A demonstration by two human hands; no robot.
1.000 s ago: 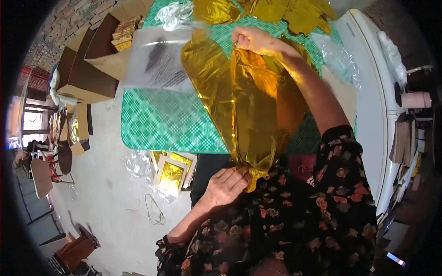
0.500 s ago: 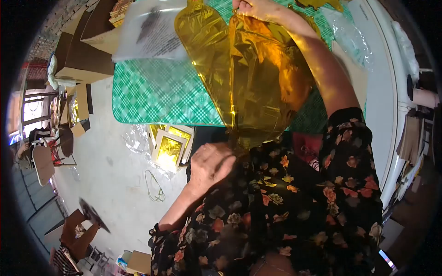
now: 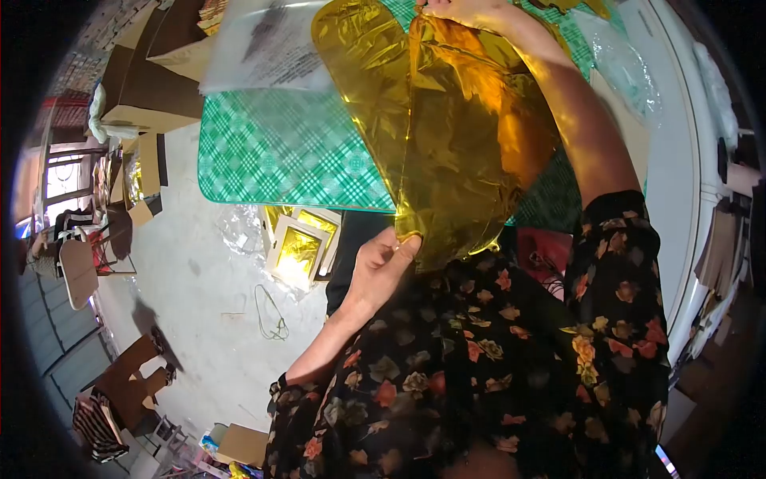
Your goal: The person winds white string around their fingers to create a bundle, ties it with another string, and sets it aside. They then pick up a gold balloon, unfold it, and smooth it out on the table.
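Gold foil sheet (image 3: pixel 455 136) is pinched at near edge by left hand (image 3: pixel 381 263), far edge by right hand (image 3: pixel 463 11); should be held taut w/o creasing.

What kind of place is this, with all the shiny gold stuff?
Probably a small packing workshop. The left hand and right hand stretch a gold foil sheet over a green checked table, cardboard boxes stand beside it, and gold packs lie on the concrete floor.
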